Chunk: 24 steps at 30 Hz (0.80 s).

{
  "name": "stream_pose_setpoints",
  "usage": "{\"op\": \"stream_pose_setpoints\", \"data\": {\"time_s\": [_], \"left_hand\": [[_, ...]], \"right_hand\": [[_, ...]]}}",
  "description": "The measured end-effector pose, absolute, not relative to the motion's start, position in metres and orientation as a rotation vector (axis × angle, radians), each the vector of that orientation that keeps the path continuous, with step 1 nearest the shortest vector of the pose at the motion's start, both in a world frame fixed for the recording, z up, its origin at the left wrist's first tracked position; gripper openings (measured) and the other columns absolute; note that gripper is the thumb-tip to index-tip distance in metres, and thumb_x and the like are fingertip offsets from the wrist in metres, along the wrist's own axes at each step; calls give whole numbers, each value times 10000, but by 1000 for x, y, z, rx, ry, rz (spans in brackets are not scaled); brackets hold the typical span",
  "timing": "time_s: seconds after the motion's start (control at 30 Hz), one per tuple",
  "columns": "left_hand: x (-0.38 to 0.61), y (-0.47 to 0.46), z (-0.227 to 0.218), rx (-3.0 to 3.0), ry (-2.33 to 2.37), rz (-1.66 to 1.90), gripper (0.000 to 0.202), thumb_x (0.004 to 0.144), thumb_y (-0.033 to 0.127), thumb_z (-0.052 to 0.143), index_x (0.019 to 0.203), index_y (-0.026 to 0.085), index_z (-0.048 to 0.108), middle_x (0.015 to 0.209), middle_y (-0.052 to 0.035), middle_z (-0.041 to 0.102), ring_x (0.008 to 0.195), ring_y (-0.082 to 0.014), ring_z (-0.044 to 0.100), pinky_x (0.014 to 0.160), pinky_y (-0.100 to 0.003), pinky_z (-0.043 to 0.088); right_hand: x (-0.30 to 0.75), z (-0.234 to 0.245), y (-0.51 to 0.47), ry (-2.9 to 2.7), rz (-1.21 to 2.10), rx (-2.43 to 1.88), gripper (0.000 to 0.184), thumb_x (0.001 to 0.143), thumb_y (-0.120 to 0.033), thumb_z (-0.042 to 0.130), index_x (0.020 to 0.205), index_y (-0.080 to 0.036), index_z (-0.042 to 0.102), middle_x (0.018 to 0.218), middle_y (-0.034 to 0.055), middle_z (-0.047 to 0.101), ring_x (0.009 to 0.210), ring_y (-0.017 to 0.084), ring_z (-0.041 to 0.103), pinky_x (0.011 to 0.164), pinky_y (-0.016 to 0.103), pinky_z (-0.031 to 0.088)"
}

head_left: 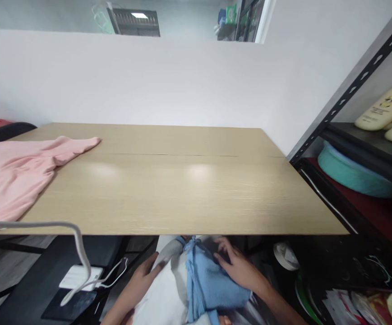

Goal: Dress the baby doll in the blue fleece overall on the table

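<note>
Little seems done: below the table (pixel 182 189), blue cloth (pixel 216 289) is touched by the loosely spread right hand (pixel 232 262), white cloth (pixel 158 293) by the half-open left hand (pixel 145 273), pink garment (pixel 20 171) untouched on top.

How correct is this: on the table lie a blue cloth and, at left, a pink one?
The blue cloth is misplaced: the head view shows it below the near edge of the table, by the right hand. The pink cloth does lie at left.

Brt overall | 2 soft glare spots on tbl (pixel 182 198) | under-tbl dimmer | wide-angle stretch @ edges
</note>
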State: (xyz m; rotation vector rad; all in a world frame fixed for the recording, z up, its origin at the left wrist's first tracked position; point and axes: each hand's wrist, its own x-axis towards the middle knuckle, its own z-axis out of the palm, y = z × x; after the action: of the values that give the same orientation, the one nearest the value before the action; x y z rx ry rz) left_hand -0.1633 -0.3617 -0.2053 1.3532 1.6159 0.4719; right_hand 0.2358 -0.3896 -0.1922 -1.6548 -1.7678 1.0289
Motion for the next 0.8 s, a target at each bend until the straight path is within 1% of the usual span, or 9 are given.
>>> {"op": "stream_pose_setpoints", "data": {"time_s": [0.07, 0.13, 0.2, 0.23, 0.3, 0.4, 0.5, 0.67, 0.8], "left_hand": [[-164, -361, -209, 1312, 1632, 477, 1026, 782, 932, 705, 1441, 154, 821, 1625, -186, 739, 1595, -490, 637, 1417, -563, 439], [-164, -361, -211, 1276, 1636, 475, 1043, 763, 923, 725, 1452, 146, 812, 1649, -195, 718, 1610, -497, 620, 1417, -557, 439], [-164, -359, -209, 1257, 1625, 465, 1079, 738, 921, 737, 1468, 128, 798, 1668, -214, 697, 1622, -498, 607, 1408, -542, 453], [-164, -358, -207, 1253, 1619, 459, 1099, 726, 919, 742, 1477, 118, 788, 1677, -224, 687, 1627, -497, 601, 1406, -535, 456], [-163, -356, -203, 1249, 1616, 442, 1137, 713, 908, 745, 1509, 96, 760, 1700, -244, 656, 1642, -491, 587, 1418, -524, 438], [-164, -357, -198, 1241, 1627, 396, 1199, 735, 893, 710, 1601, 65, 678, 1765, -246, 578, 1686, -457, 544, 1456, -512, 371], [-164, -359, -200, 1228, 1639, 378, 1276, 732, 912, 668, 1657, 35, 614, 1794, -236, 546, 1719, -434, 503, 1475, -502, 336], [-164, -357, -205, 1219, 1613, 382, 1284, 711, 929, 670, 1628, 31, 633, 1793, -250, 545, 1710, -459, 510, 1467, -520, 355], [-167, -355, -208, 1220, 1611, 412, 1181, 717, 912, 719, 1567, 92, 695, 1768, -243, 583, 1706, -466, 514, 1470, -543, 341]], "right_hand": [[256, -193, -408, -1807, 893, -1750, 266, 1076, -529, 632, 1160, -321, 774, 1161, 79, 808, 1152, 314, 781, 1034, 431, 594], [271, -192, -421, -1818, 800, -1843, 291, 1074, -549, 603, 1021, -301, 747, 1068, 90, 810, 1056, 331, 798, 951, 432, 602], [275, -192, -427, -1820, 807, -1913, 320, 1082, -563, 581, 971, -294, 715, 979, 88, 825, 950, 329, 821, 865, 410, 593], [273, -192, -428, -1824, 839, -1934, 319, 1090, -559, 572, 978, -294, 710, 965, 88, 840, 927, 328, 835, 840, 397, 585], [263, -193, -428, -1845, 873, -1967, 306, 1110, -532, 555, 1031, -291, 728, 1000, 97, 872, 959, 337, 865, 832, 377, 576], [249, -200, -423, -1900, 788, -2028, 310, 1118, -480, 542, 1095, -267, 766, 1060, 131, 881, 1018, 362, 875, 841, 372, 563], [245, -206, -420, -1943, 756, -1982, 317, 1114, -446, 530, 1109, -251, 781, 978, 113, 847, 947, 341, 851, 825, 364, 546], [248, -208, -422, -1876, 775, -1871, 313, 1105, -446, 524, 1079, -251, 768, 854, 62, 767, 822, 297, 805, 762, 340, 512], [252, -216, -428, -1837, 754, -1819, 330, 1122, -486, 521, 1049, -258, 747, 814, 38, 730, 755, 273, 779, 711, 327, 489]]}}
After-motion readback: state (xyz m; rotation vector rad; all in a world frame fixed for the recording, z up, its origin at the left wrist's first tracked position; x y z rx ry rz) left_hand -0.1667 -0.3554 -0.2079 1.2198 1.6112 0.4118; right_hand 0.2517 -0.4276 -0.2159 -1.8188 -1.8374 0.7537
